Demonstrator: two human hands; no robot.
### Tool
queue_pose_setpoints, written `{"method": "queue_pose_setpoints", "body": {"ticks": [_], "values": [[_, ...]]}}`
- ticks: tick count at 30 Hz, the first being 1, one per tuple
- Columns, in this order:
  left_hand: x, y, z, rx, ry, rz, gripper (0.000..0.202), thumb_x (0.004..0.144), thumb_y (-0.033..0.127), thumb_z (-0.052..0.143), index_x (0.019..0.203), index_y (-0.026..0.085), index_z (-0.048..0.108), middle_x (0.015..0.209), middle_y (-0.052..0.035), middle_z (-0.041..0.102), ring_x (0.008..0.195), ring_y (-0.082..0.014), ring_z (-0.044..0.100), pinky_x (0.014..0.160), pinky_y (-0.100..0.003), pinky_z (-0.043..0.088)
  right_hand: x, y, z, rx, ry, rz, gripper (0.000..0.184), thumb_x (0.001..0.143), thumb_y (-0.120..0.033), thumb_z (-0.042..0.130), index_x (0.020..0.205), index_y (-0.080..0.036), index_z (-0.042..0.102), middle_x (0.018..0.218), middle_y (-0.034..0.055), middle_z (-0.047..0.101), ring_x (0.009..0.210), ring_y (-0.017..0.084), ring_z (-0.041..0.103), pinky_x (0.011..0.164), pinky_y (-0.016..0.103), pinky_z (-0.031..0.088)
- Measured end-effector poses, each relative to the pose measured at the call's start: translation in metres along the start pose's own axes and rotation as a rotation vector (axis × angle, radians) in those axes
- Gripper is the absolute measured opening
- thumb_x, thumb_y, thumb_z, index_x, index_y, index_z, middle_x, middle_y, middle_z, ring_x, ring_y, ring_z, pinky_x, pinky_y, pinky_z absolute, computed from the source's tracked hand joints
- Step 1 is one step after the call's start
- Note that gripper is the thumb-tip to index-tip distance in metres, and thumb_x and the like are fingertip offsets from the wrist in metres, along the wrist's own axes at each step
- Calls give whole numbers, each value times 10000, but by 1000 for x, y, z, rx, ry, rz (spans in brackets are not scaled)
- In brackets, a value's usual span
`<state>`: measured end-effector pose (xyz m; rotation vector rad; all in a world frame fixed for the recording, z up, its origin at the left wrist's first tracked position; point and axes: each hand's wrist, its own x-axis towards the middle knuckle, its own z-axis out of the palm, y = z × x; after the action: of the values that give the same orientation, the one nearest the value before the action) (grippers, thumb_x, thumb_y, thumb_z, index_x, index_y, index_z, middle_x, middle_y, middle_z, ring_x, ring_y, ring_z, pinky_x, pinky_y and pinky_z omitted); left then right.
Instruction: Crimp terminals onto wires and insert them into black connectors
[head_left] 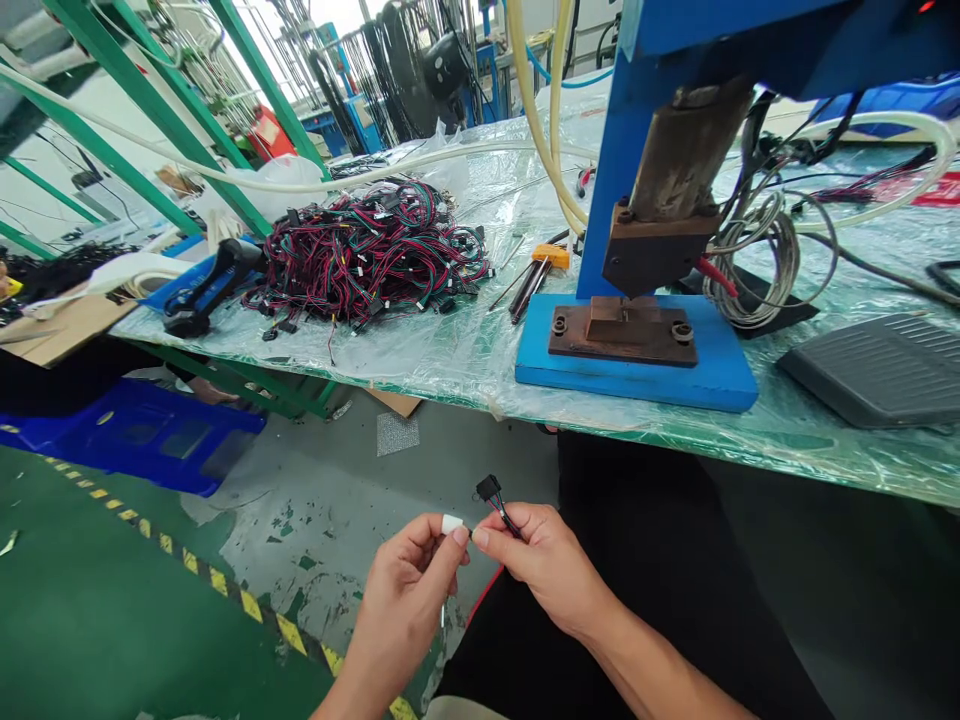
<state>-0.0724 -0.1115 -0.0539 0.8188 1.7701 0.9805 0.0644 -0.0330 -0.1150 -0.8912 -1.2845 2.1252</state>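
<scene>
Far left: smooth blue plastic stool (139,400), slots cut through its top. Nearby, yellow-and-black striped tape (291,632) runs diagonally over worn, flaking floor paint. Above, slanting green metal bars (271,85). On the bench (442,350), under crinkled, glossy clear film, a tangled heap of thin wires (367,255): red, black, green, many with small plugs.

Left hand (409,590): pinched narrow, thumb to index finger; what sits in the pinch is too small to tell. A flat white piece (451,523) lies at the index fingertip. Just right, a boxy black plug (489,487) stands tilted up on a short bundle of thin wires, below the bench edge. Right hand (551,575) holds that bundle, fingers curled, its thumb tip close to the left's; 2 hands nearly touching.

Right of centre on the bench: press (637,385), blue-painted base, dark brown metal block with 2 bolts. Beside it, a loose round coil of cable (766,265). Far right, a grey ribbed wedge-shaped pedal (877,370).
</scene>
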Motion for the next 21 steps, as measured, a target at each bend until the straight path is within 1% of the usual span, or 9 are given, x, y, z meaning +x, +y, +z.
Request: {"method": "queue_pose_setpoints", "body": {"ticks": [5,9,13,18,20,21], "values": [[-2,2,2,-73,28,35,326,874,517,674,885,192,666,741,14,560,650,-119,455,613,-209,394,0,3,3,128,-51,31,322,840,-466,711,796,-150,662,571,-79,336,495,58,197,469,256,136],[0,3,1,-104,35,36,306,883,490,673,869,184,679,727,11,582,643,-115,469,613,-206,398,0,7,4,241,-98,52,364,876,-518,654,817,-160,621,544,-99,261,494,67,168,470,257,128],[2,4,0,-123,43,27,322,879,491,675,831,174,673,721,7,598,623,-110,476,607,-209,397,1,6,3,297,-134,72,355,886,-500,650,869,-146,634,547,-97,297,492,65,172,476,261,112],[2,7,2,-131,67,30,332,857,496,700,798,170,670,694,10,587,604,-110,465,591,-209,401,0,6,2,287,-114,56,320,863,-457,702,827,-145,641,541,-94,331,496,60,203,478,256,136],[2,7,5,-160,95,25,314,840,489,724,849,176,692,715,5,604,636,-119,488,621,-209,424,1,6,3,282,-98,51,318,846,-454,722,817,-151,630,551,-93,348,496,58,210,475,253,139],[2,6,6,-191,109,27,306,823,477,749,895,183,705,755,-4,631,681,-130,521,663,-213,445,1,6,3,283,-90,50,323,841,-460,725,816,-155,621,555,-94,347,495,58,208,472,252,139]]}}
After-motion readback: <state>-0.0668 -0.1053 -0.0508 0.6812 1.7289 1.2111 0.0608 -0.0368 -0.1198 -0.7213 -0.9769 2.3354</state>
